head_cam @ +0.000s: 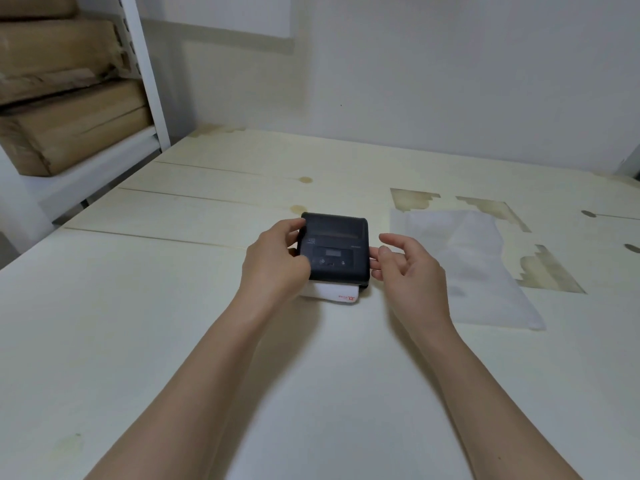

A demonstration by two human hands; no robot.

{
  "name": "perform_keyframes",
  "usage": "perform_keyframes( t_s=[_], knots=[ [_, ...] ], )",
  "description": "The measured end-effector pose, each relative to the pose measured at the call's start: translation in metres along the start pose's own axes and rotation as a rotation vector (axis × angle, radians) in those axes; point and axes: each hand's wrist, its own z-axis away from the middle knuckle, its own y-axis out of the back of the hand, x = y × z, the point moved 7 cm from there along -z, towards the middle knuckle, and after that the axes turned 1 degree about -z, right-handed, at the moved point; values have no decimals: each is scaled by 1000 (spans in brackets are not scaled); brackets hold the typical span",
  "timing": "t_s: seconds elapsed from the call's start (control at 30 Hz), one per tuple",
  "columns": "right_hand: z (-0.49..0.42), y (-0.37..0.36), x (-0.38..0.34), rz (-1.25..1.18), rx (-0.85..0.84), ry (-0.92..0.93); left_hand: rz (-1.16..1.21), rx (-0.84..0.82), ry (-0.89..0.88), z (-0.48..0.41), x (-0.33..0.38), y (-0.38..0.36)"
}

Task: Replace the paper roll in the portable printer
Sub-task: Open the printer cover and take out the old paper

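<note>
A small black portable printer (335, 247) lies on the pale wooden table (173, 306), lid closed, with a small display and buttons on top. My left hand (277, 261) grips its left side, thumb and fingers wrapped around the edge. My right hand (405, 268) is at the printer's right side, fingers spread, fingertips touching or nearly touching the casing. A white paper roll (337, 294) with a red mark sits under or against the printer's near edge, partly hidden by it.
A translucent white plastic bag (478, 268) lies flat to the right of the printer. Patches of peeled veneer mark the table beyond it. A white metal shelf (104, 168) with stacked cardboard boxes (69, 126) stands at the back left. A wall runs behind the table.
</note>
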Motion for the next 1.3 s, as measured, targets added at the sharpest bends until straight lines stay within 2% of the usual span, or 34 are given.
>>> perform_keyframes(
  t_s=[0.2,0.43,0.53,0.67,0.9,1.03,1.3],
  knots=[
    [0,2,-1,-7,42,6,-3,23,-58,-2,3,-1],
    [1,8,-11,-204,55,36,239,12,-49,-11,0,7],
    [-2,10,-11,-270,67,31,289,0,-116,-17,2,11],
    [-9,5,-14,-310,41,29,225,-25,-193,-24,2,12],
    [-17,-4,-11,-425,-48,116,83,252,-263,-34,13,11],
    [-23,-5,-9,-389,-104,155,-8,286,-325,-44,26,-4],
    [-26,-10,-5,-287,-177,159,-69,307,-224,-68,36,-12]
  ],
)
